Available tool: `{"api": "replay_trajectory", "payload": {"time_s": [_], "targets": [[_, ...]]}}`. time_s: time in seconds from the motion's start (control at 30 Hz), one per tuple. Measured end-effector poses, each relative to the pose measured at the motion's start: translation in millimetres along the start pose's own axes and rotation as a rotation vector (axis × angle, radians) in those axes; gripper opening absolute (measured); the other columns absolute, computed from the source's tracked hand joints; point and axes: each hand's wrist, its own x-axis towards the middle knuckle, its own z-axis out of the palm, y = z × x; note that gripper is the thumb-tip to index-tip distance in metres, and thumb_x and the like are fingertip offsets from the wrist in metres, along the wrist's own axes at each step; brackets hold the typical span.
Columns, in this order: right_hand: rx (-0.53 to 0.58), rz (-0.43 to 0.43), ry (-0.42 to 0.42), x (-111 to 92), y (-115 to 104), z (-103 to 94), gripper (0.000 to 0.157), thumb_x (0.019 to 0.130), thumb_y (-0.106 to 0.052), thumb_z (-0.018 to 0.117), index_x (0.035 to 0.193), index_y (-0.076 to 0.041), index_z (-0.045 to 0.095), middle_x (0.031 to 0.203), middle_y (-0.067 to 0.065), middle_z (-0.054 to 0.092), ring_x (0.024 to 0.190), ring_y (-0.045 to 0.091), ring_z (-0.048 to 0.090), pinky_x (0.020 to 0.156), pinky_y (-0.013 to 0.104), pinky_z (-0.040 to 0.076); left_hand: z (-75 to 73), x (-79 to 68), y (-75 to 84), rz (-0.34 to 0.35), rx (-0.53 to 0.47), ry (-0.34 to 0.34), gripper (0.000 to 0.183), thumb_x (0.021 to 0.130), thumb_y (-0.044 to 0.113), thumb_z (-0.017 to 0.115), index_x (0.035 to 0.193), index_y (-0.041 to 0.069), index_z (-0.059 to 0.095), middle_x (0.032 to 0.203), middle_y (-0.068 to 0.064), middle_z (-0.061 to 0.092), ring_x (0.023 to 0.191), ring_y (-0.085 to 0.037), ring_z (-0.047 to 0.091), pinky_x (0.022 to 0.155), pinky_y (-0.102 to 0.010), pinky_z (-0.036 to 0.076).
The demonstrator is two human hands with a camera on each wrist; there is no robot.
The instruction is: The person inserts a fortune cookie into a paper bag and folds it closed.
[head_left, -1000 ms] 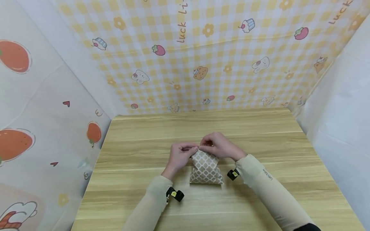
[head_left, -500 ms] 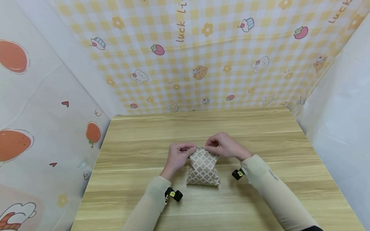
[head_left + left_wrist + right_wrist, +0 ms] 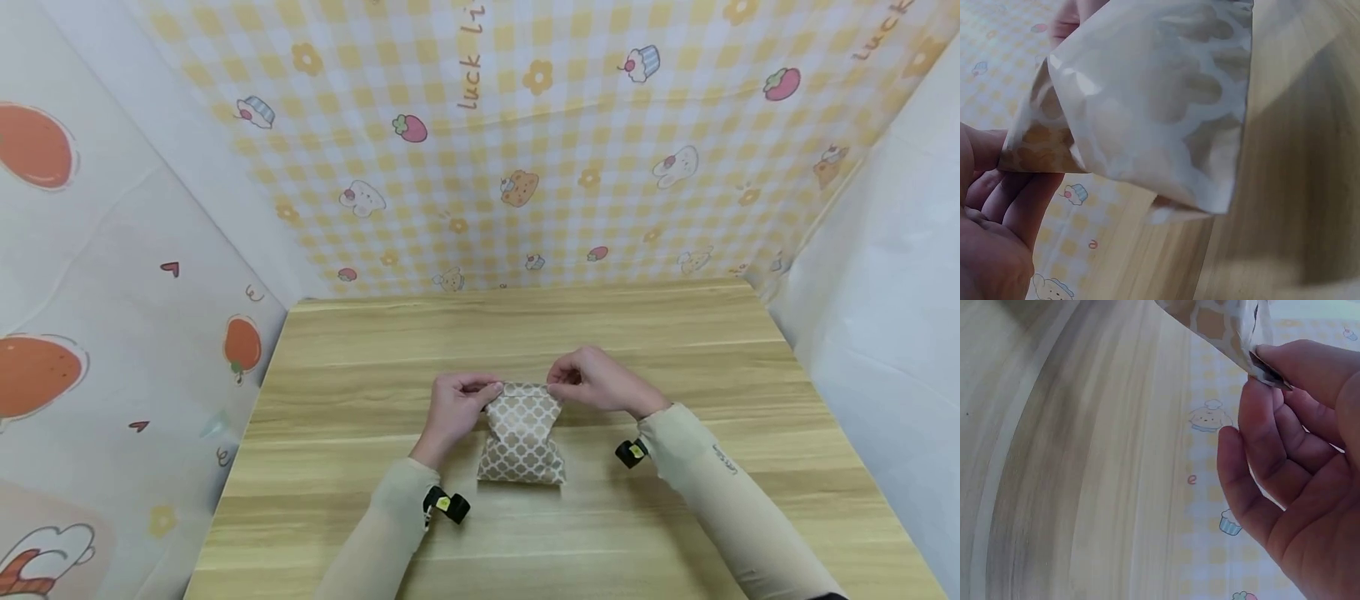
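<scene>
A small paper bag (image 3: 521, 433), tan with a white lattice pattern, is held upright at the middle of the table, its top edge folded over. My left hand (image 3: 457, 408) pinches the upper left corner between thumb and fingers; the left wrist view shows the same grip, with the bag (image 3: 1154, 106) bulging to the right. At the upper right corner, my right hand (image 3: 600, 382) pinches the fold. Up close in the right wrist view, the thumb and index finger of the right hand (image 3: 1310, 444) hold the corner's edge. What the bag contains is hidden.
The wooden table (image 3: 360, 350) spreads around the bag. A yellow checked cloth (image 3: 480, 167) hangs behind it, with a printed white sheet (image 3: 187, 350) on the left and a white sheet (image 3: 885, 250) on the right. Small black cameras (image 3: 450, 505) sit on both wrists.
My right hand has slid rightward along the bag's top edge, away from the left hand, and the folded strip now shows between them. The bag and left hand have shifted slightly left.
</scene>
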Motion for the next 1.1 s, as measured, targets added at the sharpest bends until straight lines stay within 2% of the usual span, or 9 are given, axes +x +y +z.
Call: {"api": "replay_trajectory", "payload": {"time_s": [0.23, 0.43, 0.7, 0.9, 1.1], "targets": [[0.067, 0.009, -0.006, -5, 4, -2.8, 0.009, 0.098, -0.006, 0.073, 0.100, -0.009, 0.081, 0.093, -0.001, 0.078, 0.075, 0.011, 0.068, 0.068, 0.027, 0.059, -1.7, 0.8, -0.4, -0.007, -0.006, -0.009, 0.007, 0.089, 0.002, 0.081, 0.095, -0.001, 0.082, 0.090, -0.017, 0.079, 0.074, -0.014, 0.073, 0.067, -0.020, 0.059], [0.095, -0.004, 0.013, -7, 5, -2.5, 0.012, 0.095, -0.001, 0.074, 0.100, -0.008, 0.082, 0.094, 0.002, 0.078, 0.070, 0.020, 0.068, 0.061, 0.026, 0.057, -1.2, 1.5, -3.6, 0.001, 0.010, -0.023, 0.007, 0.089, 0.002, 0.081, 0.095, 0.000, 0.082, 0.090, -0.016, 0.079, 0.075, -0.013, 0.073, 0.068, -0.020, 0.059], [0.076, -0.010, 0.029, -5, 12, 2.0, 0.012, 0.096, -0.001, 0.073, 0.102, -0.006, 0.082, 0.092, 0.002, 0.077, 0.066, 0.011, 0.063, 0.059, 0.026, 0.056, 0.2, 5.7, -13.1, 0.018, 0.025, -0.035, 0.007, 0.089, -0.001, 0.080, 0.095, -0.002, 0.081, 0.092, -0.017, 0.080, 0.078, -0.015, 0.075, 0.071, -0.020, 0.060], [0.025, 0.013, 0.074, -1, 22, 10.7, 0.013, 0.098, -0.002, 0.070, 0.106, -0.002, 0.081, 0.102, 0.007, 0.079, 0.082, 0.014, 0.071, 0.072, 0.028, 0.061, 2.5, 11.2, -22.8, -0.062, 0.057, -0.022, 0.009, 0.091, 0.002, 0.079, 0.098, -0.002, 0.081, 0.092, -0.016, 0.080, 0.080, -0.018, 0.076, 0.071, -0.021, 0.060], [-0.019, 0.085, 0.094, 5, 33, 24.4, 0.016, 0.099, -0.004, 0.067, 0.111, -0.001, 0.078, 0.103, 0.007, 0.078, 0.088, 0.013, 0.071, 0.078, 0.028, 0.061, 2.2, 16.4, -29.4, -0.138, 0.112, -0.061, 0.013, 0.094, 0.007, 0.077, 0.105, 0.000, 0.080, 0.096, -0.014, 0.080, 0.089, -0.022, 0.077, 0.079, -0.025, 0.061]]}}
